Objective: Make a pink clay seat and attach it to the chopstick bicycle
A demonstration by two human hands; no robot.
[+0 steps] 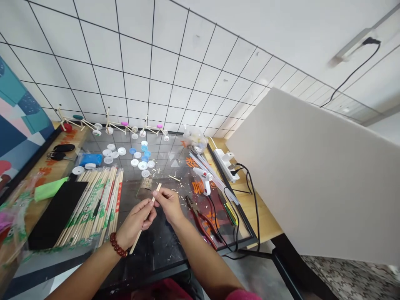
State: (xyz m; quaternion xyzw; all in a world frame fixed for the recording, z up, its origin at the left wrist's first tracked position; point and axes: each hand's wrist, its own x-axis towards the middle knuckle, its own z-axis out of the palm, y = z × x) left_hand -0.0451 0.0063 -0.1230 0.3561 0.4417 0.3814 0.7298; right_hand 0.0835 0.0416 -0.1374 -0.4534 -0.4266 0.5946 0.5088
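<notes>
Both hands meet over the front of the dark glass tabletop around a pair of wooden chopsticks [136, 242], which slant from lower left to upper right. My left hand [139, 221], with a beaded bracelet at its wrist, is closed round their middle. Fingers of my right hand [168, 205] pinch them close to the upper end. Wood chips and a short stick piece [174, 178] lie on the glass beyond. To the left are wrapped chopsticks [90, 208] in bundles, partly under a black sheet [58, 216].
White and blue bottle caps [143, 165] lie mid-table. Small stick-built bicycles [120, 124] stand along the grid wall. Right of my hands are red-handled pliers [204, 223], a glue gun [204, 179], glue sticks [218, 179] and a power strip [227, 164] with cables. A large white panel [315, 179] rises at right.
</notes>
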